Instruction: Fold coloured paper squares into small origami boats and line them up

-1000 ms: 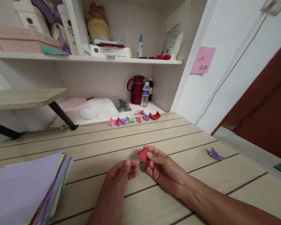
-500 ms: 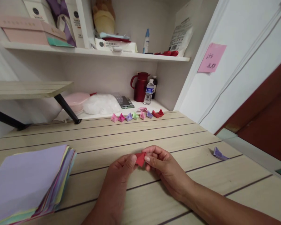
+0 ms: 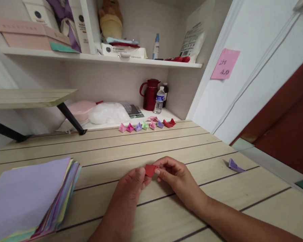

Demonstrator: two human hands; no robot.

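Observation:
A small folded piece of red paper (image 3: 149,170) is held between both hands above the wooden table. My left hand (image 3: 133,179) pinches its left side, thumb on top. The fingertips of my right hand (image 3: 173,173) grip its right corner. Parts of the paper's edges are hidden behind the fingers. Along the table's far edge stands a row of several small folded paper boats, among them a pink one (image 3: 122,127), a green one (image 3: 145,125) and a red one (image 3: 169,123). A purple folded paper boat (image 3: 235,166) lies apart at the right.
A stack of coloured paper sheets (image 3: 30,195) lies at the left of the table (image 3: 101,154). Behind, a dark red jug (image 3: 150,95) and a water bottle (image 3: 159,101) stand on the white shelf. A small raised wooden stand (image 3: 32,98) occupies the back left.
The red paper has turned slightly in my fingers and now shows a flatter, squarer face. Both hands stay in nearly the same place. The view has shifted a little.

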